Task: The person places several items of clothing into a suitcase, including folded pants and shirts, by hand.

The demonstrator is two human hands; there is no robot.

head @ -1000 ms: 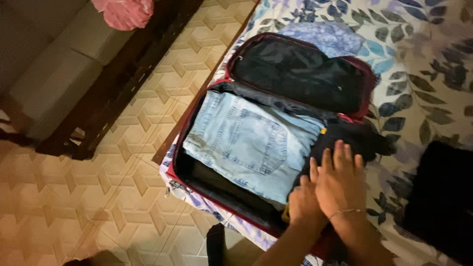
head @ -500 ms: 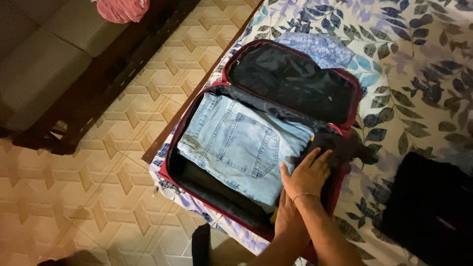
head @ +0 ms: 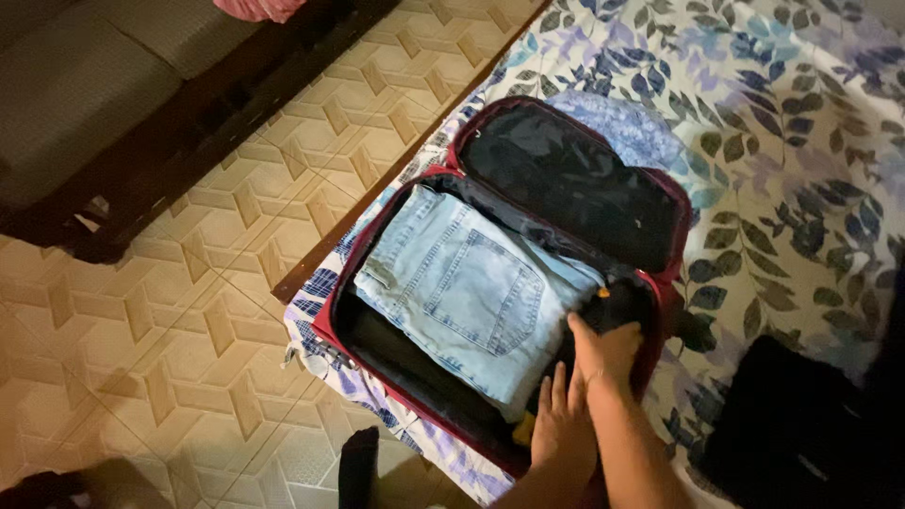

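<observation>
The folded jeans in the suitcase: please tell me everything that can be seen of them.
The folded jeans are light blue, faded denim, with a stitched back pocket facing up. They lie flat in the open red suitcase, filling most of its lower half, slightly askew. Dark lining shows beside them. The right hand touches their far corner; the left hand rests at their near edge.

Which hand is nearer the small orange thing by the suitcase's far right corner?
The right hand. It reaches into the suitcase just below the small orange thing, beside the folded jeans. The left hand lies lower, at the jeans' near edge, farther from it.
</observation>
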